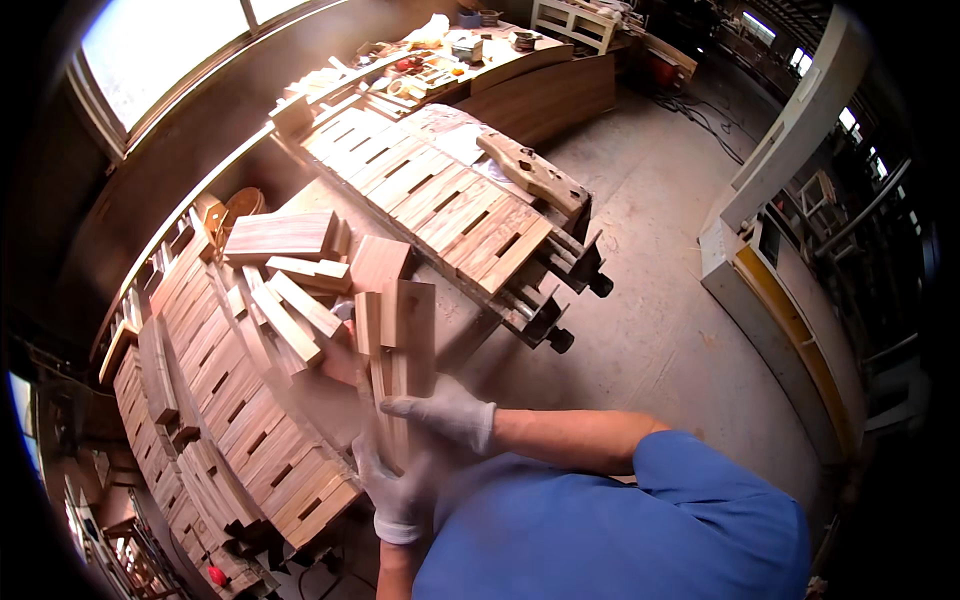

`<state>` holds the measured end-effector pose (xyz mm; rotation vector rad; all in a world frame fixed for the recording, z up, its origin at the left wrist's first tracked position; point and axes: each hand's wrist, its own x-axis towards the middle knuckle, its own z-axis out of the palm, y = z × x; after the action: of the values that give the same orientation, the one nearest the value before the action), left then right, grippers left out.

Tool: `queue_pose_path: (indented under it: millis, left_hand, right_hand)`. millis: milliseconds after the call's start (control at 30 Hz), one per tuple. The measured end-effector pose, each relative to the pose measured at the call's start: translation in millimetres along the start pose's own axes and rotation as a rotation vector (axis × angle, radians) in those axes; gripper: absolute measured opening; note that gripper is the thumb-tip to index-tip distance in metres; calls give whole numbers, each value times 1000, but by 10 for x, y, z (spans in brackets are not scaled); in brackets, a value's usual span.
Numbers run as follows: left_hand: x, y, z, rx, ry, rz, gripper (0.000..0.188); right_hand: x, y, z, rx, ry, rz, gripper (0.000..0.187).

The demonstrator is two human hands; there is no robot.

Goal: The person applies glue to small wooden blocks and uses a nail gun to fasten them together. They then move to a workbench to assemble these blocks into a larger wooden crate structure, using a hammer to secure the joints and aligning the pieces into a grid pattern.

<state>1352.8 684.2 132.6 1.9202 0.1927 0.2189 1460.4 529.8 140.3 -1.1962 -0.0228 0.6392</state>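
Observation:
Several short wooden boards (408, 320) stand on end in a bundle in front of my body. My right hand (445, 412), in a pale work glove, wraps the near side of the bundle, with its fingers across the boards. Gloved as well, my left hand (390, 490) grips the bundle's lower end from the left. Just beyond the bundle is a pile of loose wooden blocks (280, 236) and light strips (285, 325). A row of slotted wooden pieces (240, 400) lies on the bench to the left of my hands.
A second rack of slotted wooden pieces (420, 185) runs across ahead, with black metal clamp ends (545, 318) jutting out. A thick board with holes (535, 172) rests on it. Farther off is a cluttered worktable (490, 55). A pale post (790, 130) stands at the right; cables (700, 115) lie on the floor.

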Motion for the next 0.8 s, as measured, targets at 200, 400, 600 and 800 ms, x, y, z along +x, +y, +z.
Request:
queue_pose_path:
  millis: [200,400,600,800]
  left_hand:
    - [73,333,1104,266,-215,186,113]
    - [479,326,1727,-256,-456,-240,80]
    - [759,390,2003,-477,-643,-457,57]
    - [1258,184,2228,-204,-567,-284,58]
  right_hand:
    - [-513,-42,-1212,188,221,36,60]
    - [-774,-263,-1946,420,192,70,55]
    - [-809,-527,-2316,386,195,84,58]
    - [-790,-569,-2929,314,307,-132,64]
